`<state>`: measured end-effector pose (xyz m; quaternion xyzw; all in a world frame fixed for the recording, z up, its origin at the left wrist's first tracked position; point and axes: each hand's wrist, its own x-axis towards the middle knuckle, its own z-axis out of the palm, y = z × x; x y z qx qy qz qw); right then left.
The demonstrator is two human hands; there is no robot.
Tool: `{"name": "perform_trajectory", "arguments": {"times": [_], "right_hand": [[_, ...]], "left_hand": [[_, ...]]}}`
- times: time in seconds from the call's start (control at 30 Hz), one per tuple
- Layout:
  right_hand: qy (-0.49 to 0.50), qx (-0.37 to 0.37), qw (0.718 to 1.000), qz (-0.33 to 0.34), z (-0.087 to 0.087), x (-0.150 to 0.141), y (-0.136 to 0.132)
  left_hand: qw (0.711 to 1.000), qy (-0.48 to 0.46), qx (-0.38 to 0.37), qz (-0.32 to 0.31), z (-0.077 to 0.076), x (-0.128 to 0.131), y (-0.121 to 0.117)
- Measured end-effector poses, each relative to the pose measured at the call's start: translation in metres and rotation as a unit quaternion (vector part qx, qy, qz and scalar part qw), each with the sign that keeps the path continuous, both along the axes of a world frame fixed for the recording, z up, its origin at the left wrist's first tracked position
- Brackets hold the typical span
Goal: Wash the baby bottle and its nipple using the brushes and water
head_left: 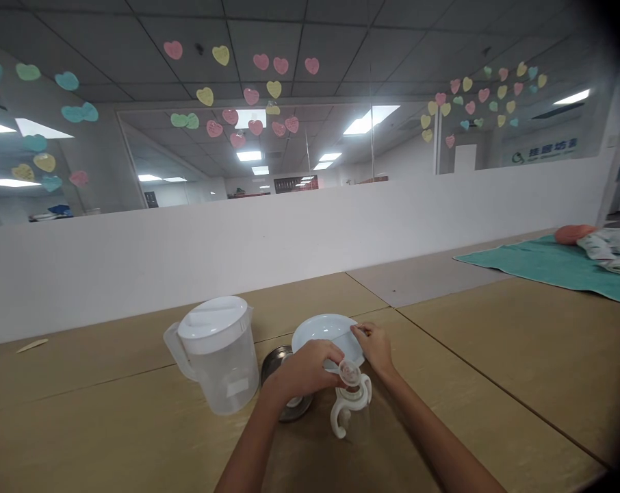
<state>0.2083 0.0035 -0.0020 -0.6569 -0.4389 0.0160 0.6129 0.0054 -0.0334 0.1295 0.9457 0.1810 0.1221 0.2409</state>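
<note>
My left hand (pixel 310 370) is closed on a small clear round piece (pixel 350 372), holding it just above a bottle with two curved white handles (pixel 352 409). The bottle stands upright and its clear body is hard to make out. At the right rim of a white bowl (pixel 315 327), the fingers of my right hand (pixel 374 346) are pinched together. Whether they grip the rim or something thin over the bowl, I cannot tell. A metal dish (pixel 276 357) sits under and behind my left wrist, partly hidden.
A clear pitcher with a white lid (pixel 228 363) stands left of the bowl. At the far right lies a green towel (pixel 536 263) with folded cloth on it. A flat light strip (pixel 31 346) rests at the left. A low white wall (pixel 289 233) bounds the table's back.
</note>
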Motion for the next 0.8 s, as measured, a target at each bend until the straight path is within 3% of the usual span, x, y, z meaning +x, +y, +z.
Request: {"name": "perform_trajectory", "arguments": {"times": [0.2, 0.3, 0.4, 0.67, 0.8], "right_hand": [[0.03, 0.005, 1.0, -0.006, 0.0, 0.0, 0.0], [0.036, 0.004, 0.999, -0.001, -0.002, 0.0, 0.001], [0.033, 0.007, 0.999, -0.005, -0.003, 0.0, 0.003], [0.021, 0.002, 1.0, -0.007, -0.003, -0.002, 0.001], [0.016, 0.003, 1.0, -0.011, 0.004, -0.005, -0.005]], "left_hand": [[0.989, 0.062, 0.087, 0.102, 0.0, -0.008, 0.0], [0.953, 0.151, 0.156, 0.212, -0.002, -0.015, 0.006], [0.914, 0.238, 0.162, 0.286, -0.01, -0.02, 0.019], [0.895, 0.274, 0.157, 0.316, -0.037, -0.016, 0.041], [0.898, 0.261, 0.158, 0.316, -0.035, -0.019, 0.041]]}}
